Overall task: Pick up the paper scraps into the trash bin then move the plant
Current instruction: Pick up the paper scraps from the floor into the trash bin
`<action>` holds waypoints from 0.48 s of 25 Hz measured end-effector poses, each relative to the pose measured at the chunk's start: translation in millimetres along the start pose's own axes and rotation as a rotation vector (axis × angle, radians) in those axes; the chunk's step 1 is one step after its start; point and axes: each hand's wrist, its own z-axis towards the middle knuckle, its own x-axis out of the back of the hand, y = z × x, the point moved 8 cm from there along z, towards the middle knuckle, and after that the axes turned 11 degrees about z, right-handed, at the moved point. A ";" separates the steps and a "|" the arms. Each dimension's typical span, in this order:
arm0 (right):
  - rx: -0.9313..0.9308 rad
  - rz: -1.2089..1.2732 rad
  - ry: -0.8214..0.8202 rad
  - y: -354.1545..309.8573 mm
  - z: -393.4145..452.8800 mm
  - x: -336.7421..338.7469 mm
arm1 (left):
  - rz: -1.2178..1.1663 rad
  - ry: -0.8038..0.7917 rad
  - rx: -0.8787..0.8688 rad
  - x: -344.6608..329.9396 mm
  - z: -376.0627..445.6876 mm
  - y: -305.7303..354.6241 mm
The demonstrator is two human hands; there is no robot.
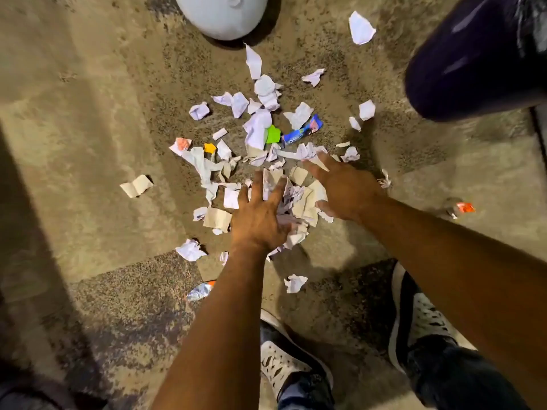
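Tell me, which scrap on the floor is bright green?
The bright green scrap lies in the middle of the pile, just left of the blue wrapper. Nearly all the other scraps around it are white or tan.

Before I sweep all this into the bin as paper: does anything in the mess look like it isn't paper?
Yes. Among the paper scraps lie a blue snack wrapper, a green piece and a crushed foil packet beside the left forearm.
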 end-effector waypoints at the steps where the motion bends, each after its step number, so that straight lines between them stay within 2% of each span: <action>1: -0.008 0.006 -0.030 -0.1 7.7 -11.3 | -0.029 -0.032 -0.005 -14.8 3.2 -0.7; 6: -0.077 0.034 -0.144 0.1 33.1 -59.7 | -0.123 -0.300 -0.014 -84.8 -9.8 2.1; 8: -0.085 0.062 -0.173 -2.4 37.6 -73.7 | -0.135 -0.297 0.024 -92.5 -14.7 1.9; 12: -0.033 0.123 -0.144 -11.0 35.0 -93.0 | -0.104 -0.190 0.019 -82.6 -10.0 7.6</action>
